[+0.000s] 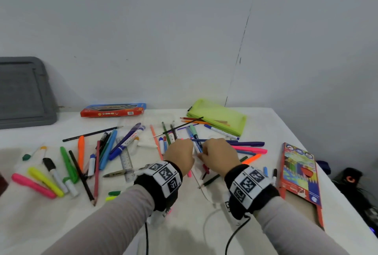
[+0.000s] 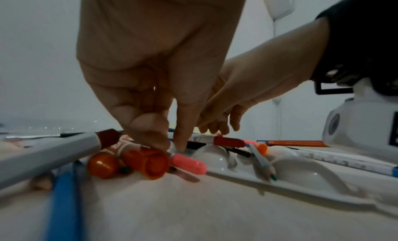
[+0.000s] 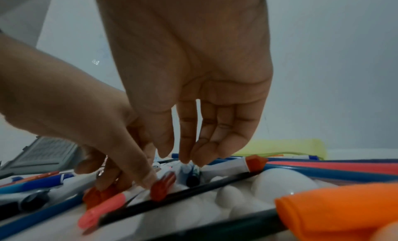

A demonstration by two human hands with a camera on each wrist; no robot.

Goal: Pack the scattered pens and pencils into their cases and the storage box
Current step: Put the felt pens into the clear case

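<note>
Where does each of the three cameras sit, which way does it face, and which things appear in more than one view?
Head: worn high, looking forward and down at the table; both sleeves, wrist bands, left hand and right hand show.
Left wrist: low, looking along the left hand's fingers at pens.
Right wrist: low, looking along the right hand's fingers.
Shared: both wrist views show the white palette and both hands.

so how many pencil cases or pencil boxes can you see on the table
3: a red-and-blue flat pencil box at the back left, a lime-green fabric pouch at the back right, and an open orange cardboard coloured-pencil box near the right edge.
</note>
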